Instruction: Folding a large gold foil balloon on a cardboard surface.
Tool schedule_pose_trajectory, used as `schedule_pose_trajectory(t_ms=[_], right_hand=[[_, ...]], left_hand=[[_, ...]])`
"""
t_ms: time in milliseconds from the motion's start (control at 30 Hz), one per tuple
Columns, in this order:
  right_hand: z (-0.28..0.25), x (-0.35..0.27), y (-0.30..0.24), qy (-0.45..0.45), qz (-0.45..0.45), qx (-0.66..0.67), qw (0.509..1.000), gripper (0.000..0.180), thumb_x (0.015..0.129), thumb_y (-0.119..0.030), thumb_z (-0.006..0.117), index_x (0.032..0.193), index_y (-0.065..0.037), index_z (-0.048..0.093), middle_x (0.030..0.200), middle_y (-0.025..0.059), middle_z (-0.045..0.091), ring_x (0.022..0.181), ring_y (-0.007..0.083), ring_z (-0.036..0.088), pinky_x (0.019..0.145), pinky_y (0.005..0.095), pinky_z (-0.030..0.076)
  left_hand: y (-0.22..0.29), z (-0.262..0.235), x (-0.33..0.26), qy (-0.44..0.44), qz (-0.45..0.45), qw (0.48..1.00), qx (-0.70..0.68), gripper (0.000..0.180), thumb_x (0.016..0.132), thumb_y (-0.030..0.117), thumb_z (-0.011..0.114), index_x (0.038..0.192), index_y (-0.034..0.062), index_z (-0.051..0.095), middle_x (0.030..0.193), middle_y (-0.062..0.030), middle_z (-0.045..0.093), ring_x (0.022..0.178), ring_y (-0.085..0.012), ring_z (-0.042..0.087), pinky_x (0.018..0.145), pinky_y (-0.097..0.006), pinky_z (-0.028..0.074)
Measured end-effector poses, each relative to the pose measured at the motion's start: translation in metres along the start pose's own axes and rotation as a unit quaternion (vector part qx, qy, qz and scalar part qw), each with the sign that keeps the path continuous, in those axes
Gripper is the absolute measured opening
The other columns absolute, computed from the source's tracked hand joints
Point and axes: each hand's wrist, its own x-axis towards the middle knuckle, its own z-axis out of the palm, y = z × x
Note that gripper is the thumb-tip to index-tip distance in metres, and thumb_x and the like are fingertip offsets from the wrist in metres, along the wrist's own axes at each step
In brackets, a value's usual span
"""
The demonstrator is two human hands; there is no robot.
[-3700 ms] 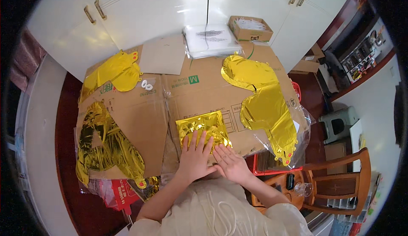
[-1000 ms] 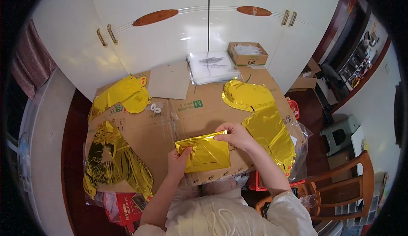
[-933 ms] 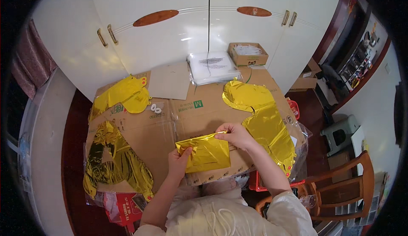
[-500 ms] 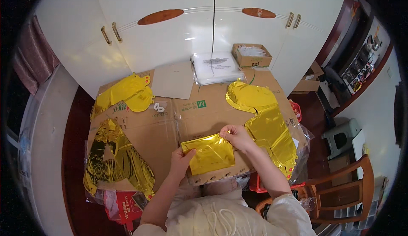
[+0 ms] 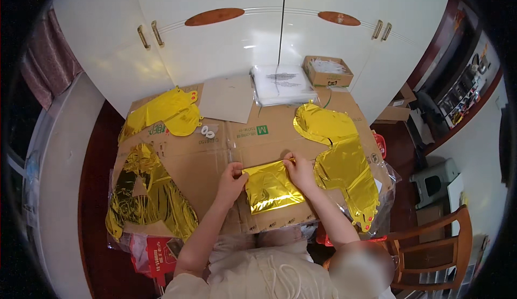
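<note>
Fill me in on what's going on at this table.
A person sits at a table covered with flattened cardboard, folding a gold foil balloon. The left hand grips its left edge and the right hand pinches its upper right corner. More flat gold foil balloons lie around: one at the right, one at the far left, one at the near left. A stack of clear bags and a small cardboard box sit at the far edge.
</note>
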Motion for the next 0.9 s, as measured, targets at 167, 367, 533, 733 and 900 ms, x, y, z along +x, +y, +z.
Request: schedule_pose_trajectory(t_ms=[167,367,533,733,900], right_hand=[[0.01,-0.006,0.008,0.036,-0.024,-0.075,0.996,0.018,0.093,-0.022,0.058,0.102,-0.006,0.058,0.089,0.0182,0.067,0.079,0.038,0.066,0.069,0.0486,0.051],[0.015,-0.009,0.001,0.043,-0.07,-0.168,0.982,0.016,0.095,-0.019,0.052,0.106,-0.007,0.057,0.088,0.0193,0.065,0.077,0.0399,0.065,0.066,0.0511,0.051],[0.016,-0.01,-0.001,0.022,-0.061,-0.222,0.973,0.016,0.096,-0.018,0.051,0.108,-0.008,0.056,0.088,0.018,0.066,0.074,0.0392,0.065,0.061,0.0504,0.052],[0.018,-0.009,0.011,0.056,-0.11,-0.219,0.968,0.016,0.096,-0.019,0.052,0.107,-0.008,0.055,0.087,0.0167,0.066,0.069,0.0385,0.066,0.058,0.0495,0.053],[0.018,-0.01,0.008,0.042,-0.103,-0.257,0.96,0.014,0.095,-0.019,0.053,0.104,-0.008,0.055,0.088,0.0163,0.066,0.066,0.0367,0.066,0.054,0.048,0.053]], left_hand=[[0.017,0.0,-0.026,-0.01,0.093,0.983,0.159,0.036,0.085,0.007,0.066,0.119,0.0039,0.054,0.106,-0.0117,0.06,0.086,-0.0169,0.063,0.072,-0.03,0.052],[0.014,0.009,-0.05,0.017,0.322,0.808,0.494,0.049,0.079,0.019,0.07,0.121,-0.0002,0.054,0.118,-0.0191,0.056,0.113,-0.0327,0.055,0.098,-0.046,0.044],[0.012,0.057,-0.06,-0.064,0.393,0.749,0.53,0.074,0.083,0.041,0.066,0.134,-0.0081,0.045,0.14,-0.0247,0.045,0.133,-0.0377,0.041,0.111,-0.048,0.032],[0.006,0.061,-0.051,-0.079,0.344,0.748,0.563,0.094,0.081,0.064,0.059,0.14,-0.0065,0.039,0.148,-0.027,0.034,0.14,-0.0438,0.027,0.113,-0.059,0.021],[-0.002,0.057,-0.049,-0.079,0.333,0.742,0.576,0.101,0.078,0.072,0.055,0.142,-0.0042,0.038,0.149,-0.0275,0.032,0.141,-0.0461,0.025,0.112,-0.064,0.017]])
